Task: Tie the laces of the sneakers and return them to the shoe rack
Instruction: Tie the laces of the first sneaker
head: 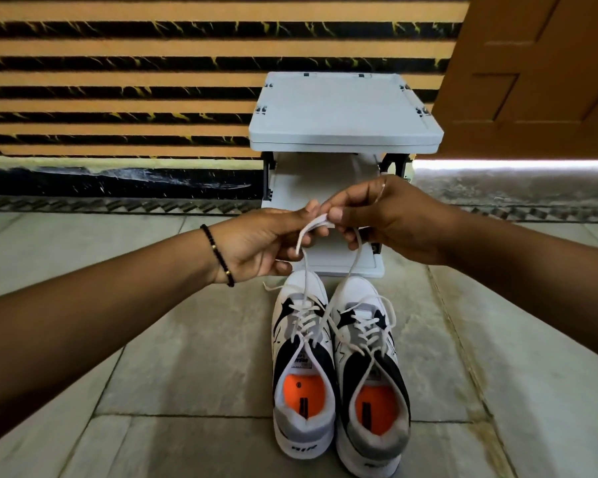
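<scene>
Both sneakers stand side by side on the stone floor (159, 370), toes toward the white shoe rack (346, 112) that sits against the striped wall, heels toward the person; the left sneaker (302, 370) touches or nearly touches the right sneaker (372, 384) along their inner sides. The left hand (259, 246) and the right hand (390, 222) meet above the toes, each with fingers curled and pinching the white lace (316, 224); the two strands rise from the left sneaker's eyelets, so that shoe seems to be the one being tied. The right sneaker's laces lie loose over its tongue, not yet knotted.

To do this step well, I judge it best to keep both strands taut and even, draw the crossing down snug against the tongue before forming loops, and make the loops of like length so the bow sits flat; pulling straight up too hard could lift or tip the shoe, so a downward, sideways pull is safer.

Writing: dark lettering shows on each heel tab and a small printed label on each tongue, but none of it reads clearly; the orange insoles carry dark marks, also unreadable.
</scene>
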{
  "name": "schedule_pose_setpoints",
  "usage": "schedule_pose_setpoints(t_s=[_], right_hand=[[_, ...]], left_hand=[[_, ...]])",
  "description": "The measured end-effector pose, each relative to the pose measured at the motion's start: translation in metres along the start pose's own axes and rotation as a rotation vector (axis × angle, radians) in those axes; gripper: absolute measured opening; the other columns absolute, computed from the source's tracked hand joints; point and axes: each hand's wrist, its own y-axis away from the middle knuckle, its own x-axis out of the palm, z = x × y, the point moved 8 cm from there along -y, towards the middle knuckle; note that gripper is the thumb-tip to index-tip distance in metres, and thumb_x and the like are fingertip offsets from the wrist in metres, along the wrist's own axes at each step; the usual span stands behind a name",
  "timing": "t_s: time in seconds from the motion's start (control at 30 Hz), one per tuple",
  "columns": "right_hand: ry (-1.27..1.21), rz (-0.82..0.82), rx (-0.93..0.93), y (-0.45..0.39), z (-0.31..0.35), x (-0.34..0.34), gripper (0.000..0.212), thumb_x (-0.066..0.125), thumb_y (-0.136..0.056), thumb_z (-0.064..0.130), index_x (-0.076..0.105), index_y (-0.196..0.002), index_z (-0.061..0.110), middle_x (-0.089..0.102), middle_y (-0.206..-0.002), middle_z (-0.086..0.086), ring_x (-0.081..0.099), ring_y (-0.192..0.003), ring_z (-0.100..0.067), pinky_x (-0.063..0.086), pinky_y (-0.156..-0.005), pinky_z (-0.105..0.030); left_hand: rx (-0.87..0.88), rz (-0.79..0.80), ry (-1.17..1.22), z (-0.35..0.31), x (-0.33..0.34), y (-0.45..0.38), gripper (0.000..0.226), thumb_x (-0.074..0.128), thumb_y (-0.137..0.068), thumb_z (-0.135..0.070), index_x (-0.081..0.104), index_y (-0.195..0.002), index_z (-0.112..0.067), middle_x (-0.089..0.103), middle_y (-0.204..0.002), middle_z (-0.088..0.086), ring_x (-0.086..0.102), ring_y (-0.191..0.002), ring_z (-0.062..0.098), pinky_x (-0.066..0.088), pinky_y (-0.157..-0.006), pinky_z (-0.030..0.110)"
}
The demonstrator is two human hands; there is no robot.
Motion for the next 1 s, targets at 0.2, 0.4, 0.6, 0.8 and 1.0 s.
schedule_pose_setpoints(t_s=[0.2, 0.4, 0.6, 0.8, 1.0], right_hand=[[0.081, 0.021, -0.069, 0.004, 0.011, 0.002, 0.017, 0.063, -0.079, -0.001, 0.071, -0.094, 0.002, 0.071, -0.071, -0.005, 0.054, -0.049, -0.006, 0.045, -0.049, -0.016], [0.176, -0.066, -0.164, 0.007, 0.018, 0.000, 0.024, 0.065, -0.077, -0.005, 0.069, -0.100, 0.000, 0.063, -0.053, 0.002, 0.049, -0.045, -0.007, 0.043, -0.045, -0.016], [0.679, -0.139, -0.201, 0.004, 0.020, -0.005, 0.022, 0.066, -0.081, 0.009, 0.070, -0.103, 0.012, 0.061, -0.066, 0.004, 0.053, -0.056, -0.008, 0.047, -0.059, -0.023], [1.149, -0.019, -0.241, 0.009, 0.017, 0.006, 0.019, 0.057, -0.089, 0.018, 0.068, -0.103, 0.012, 0.073, -0.084, -0.011, 0.064, -0.070, -0.026, 0.053, -0.071, -0.036], [1.296, -0.019, -0.295, 0.012, 0.021, 0.002, 0.019, 0.050, -0.092, 0.017, 0.066, -0.094, 0.008, 0.070, -0.079, -0.016, 0.066, -0.076, -0.033, 0.054, -0.072, -0.042]], left_hand=[[0.012, 0.050, -0.002, -0.001, 0.007, 0.003, 0.018, 0.063, -0.067, -0.031, 0.061, -0.084, -0.023, 0.059, -0.073, -0.010, 0.044, -0.047, 0.001, 0.029, -0.046, 0.015], [0.048, 0.011, -0.024, -0.005, 0.005, 0.002, 0.018, 0.063, -0.068, -0.025, 0.059, -0.085, -0.023, 0.068, -0.065, -0.008, 0.044, -0.045, 0.000, 0.031, -0.047, 0.015], [0.179, -0.157, -0.096, -0.008, -0.015, 0.001, 0.025, 0.053, -0.085, -0.002, 0.068, -0.079, -0.022, 0.068, -0.064, -0.008, 0.039, -0.042, 0.000, 0.029, -0.043, 0.013], [0.383, -0.307, -0.409, -0.028, -0.025, 0.009, 0.017, 0.058, -0.084, -0.007, 0.071, -0.086, -0.017, 0.065, -0.071, 0.002, 0.045, -0.056, 0.006, 0.037, -0.049, 0.010], [0.568, -0.392, -0.664, -0.043, -0.029, 0.018, 0.018, 0.053, -0.088, -0.009, 0.069, -0.091, -0.016, 0.070, -0.086, -0.002, 0.064, -0.081, 0.000, 0.048, -0.074, 0.010]])
